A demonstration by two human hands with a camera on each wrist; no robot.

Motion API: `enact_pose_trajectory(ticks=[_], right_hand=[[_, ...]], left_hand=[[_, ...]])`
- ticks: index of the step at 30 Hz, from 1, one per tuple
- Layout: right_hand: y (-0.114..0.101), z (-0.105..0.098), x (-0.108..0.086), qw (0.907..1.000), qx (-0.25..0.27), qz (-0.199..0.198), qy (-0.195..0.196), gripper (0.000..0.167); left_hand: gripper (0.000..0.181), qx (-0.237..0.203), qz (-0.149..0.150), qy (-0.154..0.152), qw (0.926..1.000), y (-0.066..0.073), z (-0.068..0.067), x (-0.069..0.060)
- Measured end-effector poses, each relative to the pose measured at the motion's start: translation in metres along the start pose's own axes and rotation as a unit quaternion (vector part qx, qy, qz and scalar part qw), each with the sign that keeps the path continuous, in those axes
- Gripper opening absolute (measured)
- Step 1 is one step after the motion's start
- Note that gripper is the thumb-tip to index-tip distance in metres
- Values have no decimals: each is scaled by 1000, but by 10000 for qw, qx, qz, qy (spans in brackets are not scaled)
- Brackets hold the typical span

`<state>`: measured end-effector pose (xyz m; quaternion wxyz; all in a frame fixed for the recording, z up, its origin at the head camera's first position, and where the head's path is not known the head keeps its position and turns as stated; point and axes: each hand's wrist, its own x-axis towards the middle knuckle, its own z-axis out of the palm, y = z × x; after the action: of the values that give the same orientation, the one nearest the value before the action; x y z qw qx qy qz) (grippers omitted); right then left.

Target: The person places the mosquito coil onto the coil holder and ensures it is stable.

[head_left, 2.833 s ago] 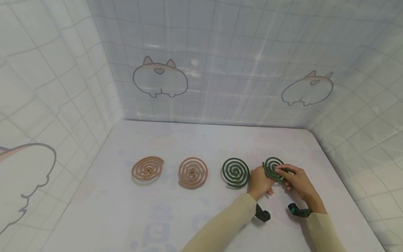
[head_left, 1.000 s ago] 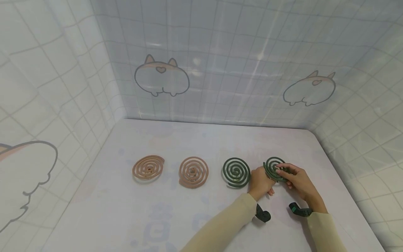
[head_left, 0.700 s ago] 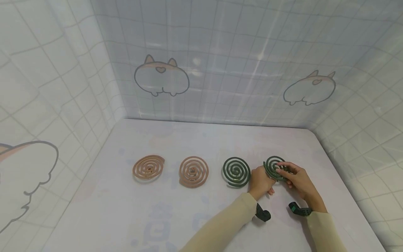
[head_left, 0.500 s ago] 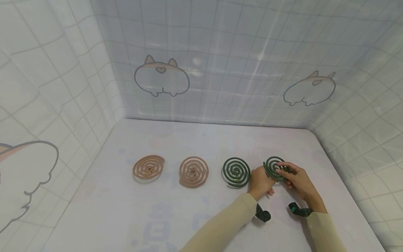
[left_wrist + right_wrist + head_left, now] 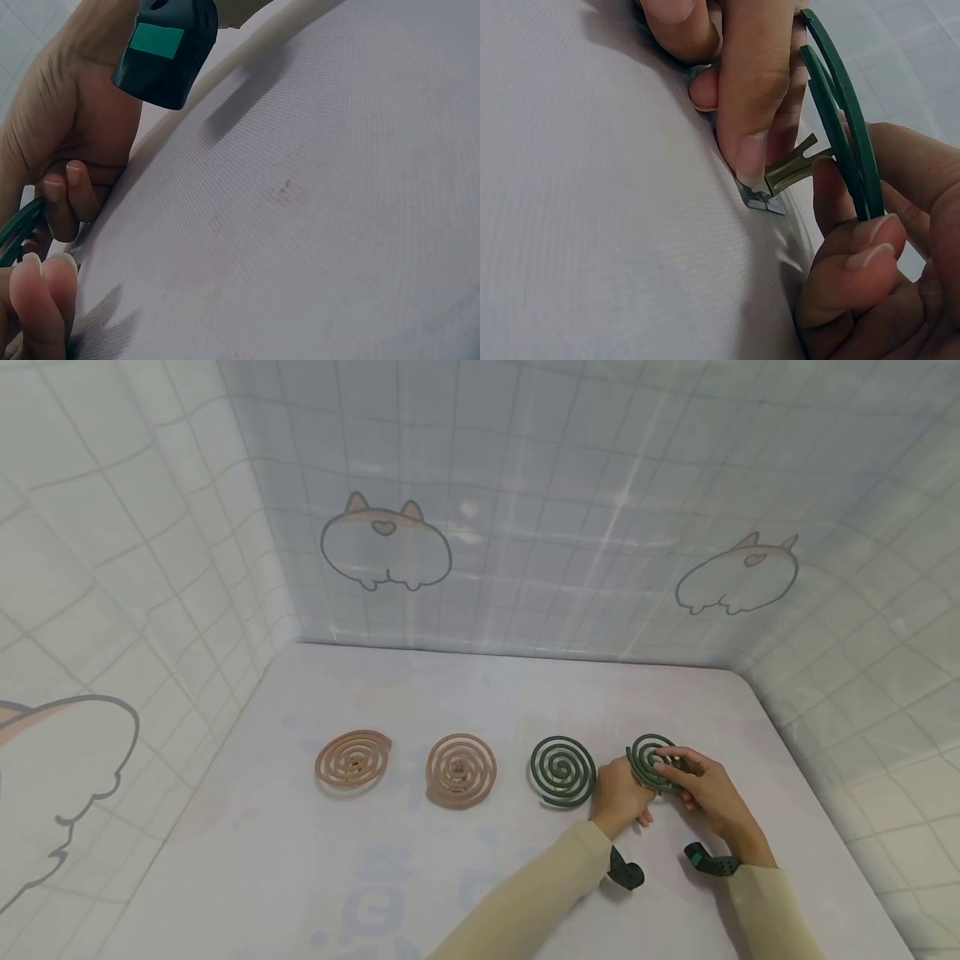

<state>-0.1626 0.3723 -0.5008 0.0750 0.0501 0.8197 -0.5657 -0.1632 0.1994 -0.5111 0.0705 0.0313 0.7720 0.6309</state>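
Note:
In the head view my right hand [image 5: 708, 789] holds a green mosquito coil [image 5: 639, 767] at the right end of a row of coils. Seen from the right wrist, its fingers and thumb grip the coil [image 5: 864, 161], which stands tilted on edge. A small metal coil stand [image 5: 789, 171] reaches from the table to the coil's middle. My left hand [image 5: 619, 792] is low beside it, its thumb and fingers pinching the stand's flat base against the white surface. How the stand's tip meets the coil is partly hidden by fingers.
Left of my hands lies another green coil [image 5: 562, 768], close to the left hand. Farther left are two brown coils, one round [image 5: 437, 795] and one tilted [image 5: 377, 745], with metal showing at their centres. Patterned white walls [image 5: 525, 543] enclose the table [image 5: 420, 685].

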Motion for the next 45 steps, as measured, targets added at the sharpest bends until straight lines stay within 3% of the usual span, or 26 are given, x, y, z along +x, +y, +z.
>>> enact_pose_trajectory(ticks=[45], right_hand=[[2,2,3,9999,-58,100,-58,50]], left_hand=[[20,-91,-28,-2,10000,3,-3,-4]])
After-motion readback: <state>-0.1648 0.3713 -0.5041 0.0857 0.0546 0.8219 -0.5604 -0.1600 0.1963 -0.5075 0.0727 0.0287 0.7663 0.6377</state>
